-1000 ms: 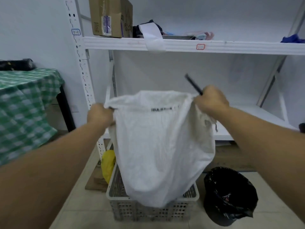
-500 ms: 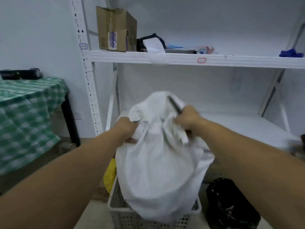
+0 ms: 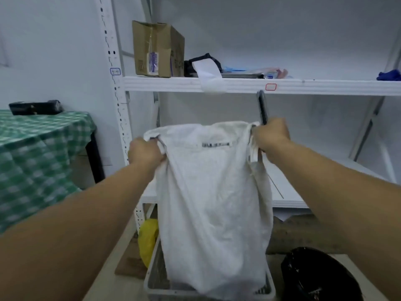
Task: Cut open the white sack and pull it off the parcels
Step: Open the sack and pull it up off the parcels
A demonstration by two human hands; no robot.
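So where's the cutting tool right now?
In the head view, the dark cutter sticks up from the right hand, which also grips the white sack's right top corner, just below the shelf edge.

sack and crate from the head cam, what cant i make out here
- Parcels: none visible in the head view; the sack hangs in front of the crate and hides its inside.
- Sack print: too blurred to read.
- Dark tool: only the upper part shows above the right hand; the type is unclear.
- Sack bottom: blurred and cut by the lower edge, so any cut is unseen.
- Left hand: fingers buried in cloth.
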